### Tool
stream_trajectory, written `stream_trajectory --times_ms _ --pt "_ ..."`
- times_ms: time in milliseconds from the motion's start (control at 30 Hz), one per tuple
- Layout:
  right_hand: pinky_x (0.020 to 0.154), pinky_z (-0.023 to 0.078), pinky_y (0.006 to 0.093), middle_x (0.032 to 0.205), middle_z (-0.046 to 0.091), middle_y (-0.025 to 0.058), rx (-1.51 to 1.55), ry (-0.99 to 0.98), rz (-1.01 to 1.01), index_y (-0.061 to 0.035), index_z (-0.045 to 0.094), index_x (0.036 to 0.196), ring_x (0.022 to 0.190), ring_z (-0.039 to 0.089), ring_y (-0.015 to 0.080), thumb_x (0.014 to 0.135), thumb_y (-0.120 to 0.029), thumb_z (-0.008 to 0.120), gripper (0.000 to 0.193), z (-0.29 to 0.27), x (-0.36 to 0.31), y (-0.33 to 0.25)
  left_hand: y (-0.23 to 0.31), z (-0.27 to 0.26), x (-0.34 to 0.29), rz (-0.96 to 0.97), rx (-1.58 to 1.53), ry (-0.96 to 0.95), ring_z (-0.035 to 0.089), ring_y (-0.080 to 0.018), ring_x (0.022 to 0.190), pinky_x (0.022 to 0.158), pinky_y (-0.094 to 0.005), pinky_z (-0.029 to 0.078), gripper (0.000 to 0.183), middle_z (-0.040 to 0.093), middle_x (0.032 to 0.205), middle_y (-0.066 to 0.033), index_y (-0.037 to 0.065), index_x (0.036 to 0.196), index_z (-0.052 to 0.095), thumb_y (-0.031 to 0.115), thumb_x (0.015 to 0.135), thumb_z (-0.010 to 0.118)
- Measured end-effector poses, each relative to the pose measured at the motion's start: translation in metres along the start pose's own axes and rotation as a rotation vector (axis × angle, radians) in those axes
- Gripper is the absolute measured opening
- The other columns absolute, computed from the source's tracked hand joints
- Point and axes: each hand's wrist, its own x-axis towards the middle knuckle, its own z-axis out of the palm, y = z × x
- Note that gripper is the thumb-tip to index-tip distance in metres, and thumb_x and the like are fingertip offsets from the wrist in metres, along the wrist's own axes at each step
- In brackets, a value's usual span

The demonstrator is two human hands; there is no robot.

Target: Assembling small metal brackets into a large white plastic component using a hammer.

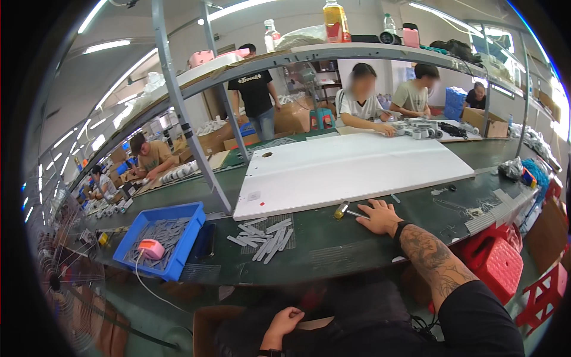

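Left hand [288, 319] is curled into a loose fist low in the lap, holding nothing. Up on the dark green bench [333, 247], a blue tray [178, 256] sits far left, then a pile of grey strips [266, 235]. Right hand [379, 216] lies flat, fingers spread, touching a small hammer [345, 210] below the big white board [351, 166].
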Motion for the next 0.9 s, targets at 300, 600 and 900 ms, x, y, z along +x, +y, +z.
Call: stream_trajectory --times_ms 300,600,900 --pt "0.130 0.026 0.0639 0.179 0.034 0.0209 0.020 -0.070 0.017 -0.0297 0.043 0.173 0.166 0.030 0.0421 0.111 -0.068 0.048 0.074 -0.003 0.007 0.003 0.002 0.000 0.005 -0.004 0.030 -0.035 0.080 -0.0225 0.094 0.086 -0.0360 0.061 0.043 0.084 0.102 -0.0107 0.006 0.122 0.081 0.044 0.100 0.082" --pt "0.129 0.033 0.0651 0.180 0.032 0.0253 -0.005 -0.370 -0.044 -0.0248 0.033 0.177 0.165 0.035 0.0453 0.107 -0.068 0.055 0.085 -0.036 -0.015 0.010 0.008 0.002 -0.004 -0.032 0.079 -0.043 0.080 -0.0226 0.093 0.085 -0.0360 0.061 0.041 0.084 0.101 -0.0093 0.008 0.120 0.081 0.043 0.100 0.082" --pt "0.132 0.025 0.0636 0.178 0.036 0.0236 -0.054 0.013 0.005 -0.0234 0.038 0.175 0.166 0.031 0.0449 0.107 -0.059 0.060 0.079 -0.004 -0.104 0.040 0.012 0.002 0.005 0.006 0.077 -0.043 0.079 -0.0219 0.090 0.083 -0.0351 0.061 0.041 0.083 0.099 -0.0092 0.007 0.119 0.081 0.042 0.100 0.083"
